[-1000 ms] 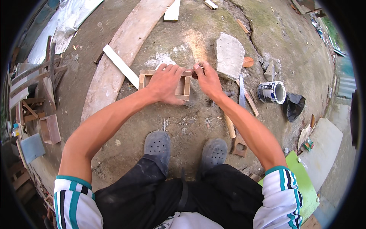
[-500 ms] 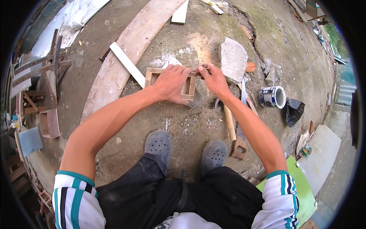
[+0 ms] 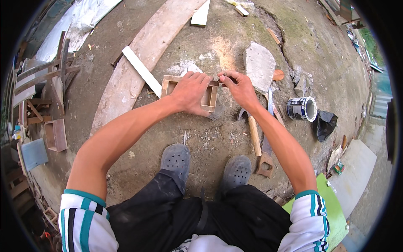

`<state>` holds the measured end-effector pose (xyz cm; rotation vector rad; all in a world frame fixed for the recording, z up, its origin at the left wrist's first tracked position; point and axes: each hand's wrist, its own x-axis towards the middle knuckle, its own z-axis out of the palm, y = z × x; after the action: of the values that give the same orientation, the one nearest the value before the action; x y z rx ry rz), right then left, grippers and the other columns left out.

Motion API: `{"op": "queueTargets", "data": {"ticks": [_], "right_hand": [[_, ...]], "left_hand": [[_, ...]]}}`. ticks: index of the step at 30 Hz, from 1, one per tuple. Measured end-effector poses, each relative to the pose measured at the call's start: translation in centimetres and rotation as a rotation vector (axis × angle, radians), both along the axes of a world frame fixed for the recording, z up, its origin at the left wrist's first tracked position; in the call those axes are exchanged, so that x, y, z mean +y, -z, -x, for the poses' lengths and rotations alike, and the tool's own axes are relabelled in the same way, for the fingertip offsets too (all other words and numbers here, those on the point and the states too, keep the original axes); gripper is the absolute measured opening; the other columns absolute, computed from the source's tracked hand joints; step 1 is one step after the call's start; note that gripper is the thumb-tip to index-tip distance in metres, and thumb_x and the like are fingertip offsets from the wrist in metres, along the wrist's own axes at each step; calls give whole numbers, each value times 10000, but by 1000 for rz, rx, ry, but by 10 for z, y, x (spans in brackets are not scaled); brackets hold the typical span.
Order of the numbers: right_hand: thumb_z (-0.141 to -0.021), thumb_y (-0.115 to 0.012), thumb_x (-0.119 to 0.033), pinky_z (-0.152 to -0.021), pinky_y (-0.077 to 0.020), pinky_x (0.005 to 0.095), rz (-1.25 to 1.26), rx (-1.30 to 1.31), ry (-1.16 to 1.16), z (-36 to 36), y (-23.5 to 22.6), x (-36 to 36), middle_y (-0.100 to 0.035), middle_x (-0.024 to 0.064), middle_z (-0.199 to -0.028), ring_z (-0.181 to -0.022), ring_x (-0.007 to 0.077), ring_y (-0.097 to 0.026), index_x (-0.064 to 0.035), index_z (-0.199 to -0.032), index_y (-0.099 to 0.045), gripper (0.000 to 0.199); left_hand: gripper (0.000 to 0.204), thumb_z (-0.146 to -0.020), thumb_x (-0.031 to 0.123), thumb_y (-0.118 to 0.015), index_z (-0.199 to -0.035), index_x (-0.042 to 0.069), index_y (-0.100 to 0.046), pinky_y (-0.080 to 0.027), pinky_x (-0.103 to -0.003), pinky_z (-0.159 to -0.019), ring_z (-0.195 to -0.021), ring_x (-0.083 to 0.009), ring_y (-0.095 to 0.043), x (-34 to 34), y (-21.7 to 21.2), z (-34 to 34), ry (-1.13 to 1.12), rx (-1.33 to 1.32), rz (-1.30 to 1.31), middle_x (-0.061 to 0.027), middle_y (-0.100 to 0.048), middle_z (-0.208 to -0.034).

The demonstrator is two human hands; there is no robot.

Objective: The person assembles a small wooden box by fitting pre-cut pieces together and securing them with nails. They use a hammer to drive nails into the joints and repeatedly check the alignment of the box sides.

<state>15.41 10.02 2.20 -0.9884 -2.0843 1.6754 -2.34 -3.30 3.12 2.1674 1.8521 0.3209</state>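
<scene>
From the head view, the left hand grips a small, open, rectangular light-brown wooden frame from above, thumb on its near side and fingers over the far one. The frame's long axis runs roughly left-right, between a flat white strip on its left and a rough pale-grey stone slab on its right. The right hand is nearer its far-right corner, fingertips pinched together, but can't tell if they've got anything tiny between them.

L fingers bent fwd; R fingers pinched tog.
</scene>
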Motion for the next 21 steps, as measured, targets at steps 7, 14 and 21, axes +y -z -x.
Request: {"op": "queueTargets", "data": {"ticks": [7,14,21], "right_hand": [[-990,-669,-203,-805,-501,292,-55,-37,-36,-2,-7,-1,-749,43,-939,-860,101,-626,-58,-1116,-754,210],[-985,-679,-191,-805,-506,294,-104,-93,-57,0,-18,-5,-755,54,-947,-850,105,-630,-60,-1131,-749,208],[-986,-675,-170,-786,-513,308,-173,-54,-42,1,-16,-8,-755,100,-948,-838,139,-658,-52,-1116,-738,186]], "left_hand": [[1088,-506,521,-923,-1311,-46,-459,-377,-448,-1070,-1197,-332,-546,0,-2,0,-14,11,31,-191,-572,-1249],[1084,-506,522,-922,-1314,-34,-459,-380,-443,-1069,-1194,-330,-547,-2,1,1,-19,-9,-7,-188,-577,-1244],[1080,-497,526,-922,-1304,-28,-465,-393,-444,-1047,-1168,-329,-557,-1,1,1,-15,-20,-24,-186,-583,-1224]]}}
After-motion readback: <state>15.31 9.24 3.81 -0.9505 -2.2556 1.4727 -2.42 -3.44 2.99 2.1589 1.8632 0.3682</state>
